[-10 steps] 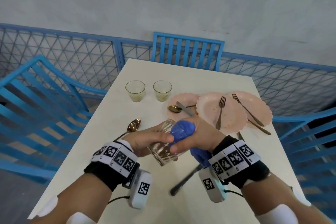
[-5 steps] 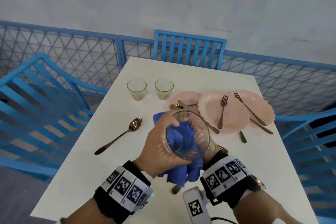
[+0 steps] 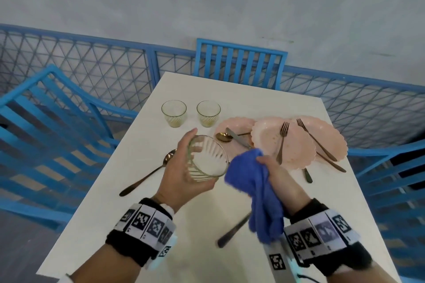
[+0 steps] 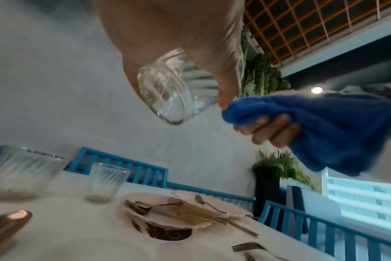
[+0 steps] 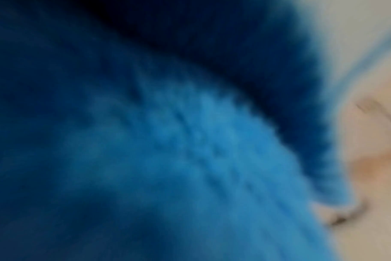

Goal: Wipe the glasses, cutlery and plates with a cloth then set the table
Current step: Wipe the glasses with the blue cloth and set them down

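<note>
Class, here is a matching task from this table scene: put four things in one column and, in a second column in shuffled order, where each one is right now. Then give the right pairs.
Column one:
1. ribbed glass
2. blue cloth
3. spoon left of the glass
4. fork

Column two:
a. lies on a pink plate
b. bunched in the right hand
c. held tilted in the left hand
d. lies straight on the table

Pairs: 1-c, 2-b, 3-d, 4-a.
</note>
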Motion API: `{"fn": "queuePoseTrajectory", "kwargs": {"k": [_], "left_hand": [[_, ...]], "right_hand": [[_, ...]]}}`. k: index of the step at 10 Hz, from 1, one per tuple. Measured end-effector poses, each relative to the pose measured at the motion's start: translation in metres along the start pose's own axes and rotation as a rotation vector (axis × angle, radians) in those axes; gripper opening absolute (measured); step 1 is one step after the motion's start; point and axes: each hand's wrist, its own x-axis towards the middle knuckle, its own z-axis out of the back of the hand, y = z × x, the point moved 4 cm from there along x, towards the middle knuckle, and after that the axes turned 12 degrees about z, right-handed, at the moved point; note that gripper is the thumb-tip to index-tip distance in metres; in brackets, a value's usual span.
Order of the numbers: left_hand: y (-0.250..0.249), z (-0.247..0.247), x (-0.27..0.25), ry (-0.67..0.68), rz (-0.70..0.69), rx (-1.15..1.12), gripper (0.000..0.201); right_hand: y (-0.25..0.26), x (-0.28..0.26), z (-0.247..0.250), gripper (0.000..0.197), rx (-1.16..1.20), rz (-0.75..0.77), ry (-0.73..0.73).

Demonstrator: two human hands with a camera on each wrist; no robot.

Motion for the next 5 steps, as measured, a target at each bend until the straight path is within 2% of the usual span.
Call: {"fn": "queuePoseTrajectory", "kwargs": {"k": [1, 2, 3, 4, 5], "left_hand": [[0.001, -0.005, 0.001, 0.117, 0.043, 0.201, 0.123], [-0.012, -0.019, 0.001, 0.264, 0.003, 0.389, 0.129], [-0.013, -0.028, -0.005, 0.379, -0.172, 0.649, 0.122], [-0.008, -0.031, -0.009, 0.383, -0.281, 0.796, 0.12], [0.003, -0.031, -0.003, 0.386, -0.339, 0.813, 0.121]], "right_hand": [[0.029, -0.027, 0.039, 0.017, 1.031, 0.567, 0.882], [0.025, -0.063, 0.026, 0.031, 1.011, 0.956, 1.159], [0.039, -0.086, 0.013, 0.027, 0.913, 1.105, 1.275], [0.033, -0.088, 0.005, 0.029, 0.792, 1.085, 1.445], [0.038, -0.098, 0.0, 0.027, 0.911, 0.939, 1.551]]}}
